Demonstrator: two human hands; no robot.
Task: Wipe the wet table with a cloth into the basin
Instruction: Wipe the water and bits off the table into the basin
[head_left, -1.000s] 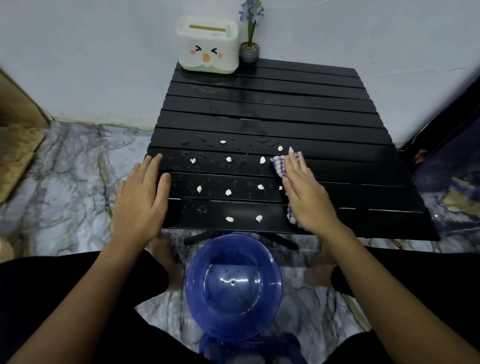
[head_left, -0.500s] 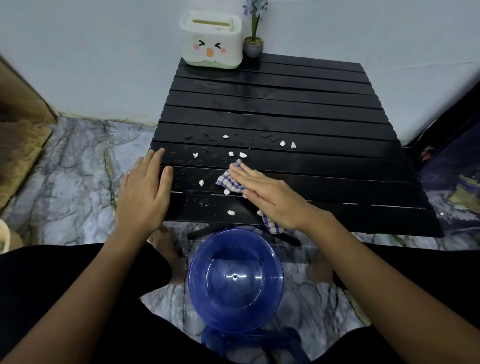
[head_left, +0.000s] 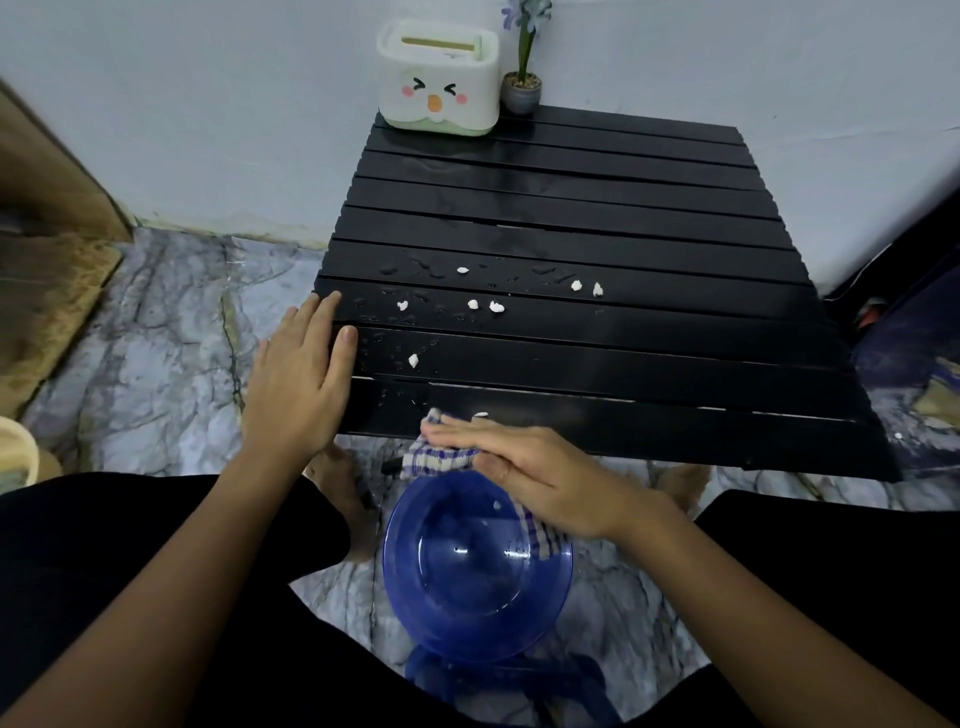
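A black slatted table (head_left: 597, 244) carries water drops and several small white crumbs (head_left: 496, 306) on its near slats. My right hand (head_left: 524, 467) lies flat on a blue-and-white checked cloth (head_left: 434, 460) at the table's front edge, with the cloth hanging over the edge above a blue transparent basin (head_left: 472, 592) on the floor. Two white bits show inside the basin. My left hand (head_left: 306, 379) rests flat, fingers apart, on the table's front left corner.
A white tissue box with a cartoon face (head_left: 439, 78) and a small potted flower (head_left: 522, 78) stand at the table's far edge against the wall. My knees in black trousers flank the basin. Marble floor lies all around, a brown mat (head_left: 47, 301) to the left.
My right hand has dragged the cloth from the right of the wet patch leftward and then back to the front edge. Several crumbs are gone from the near slats. The left hand stayed put.
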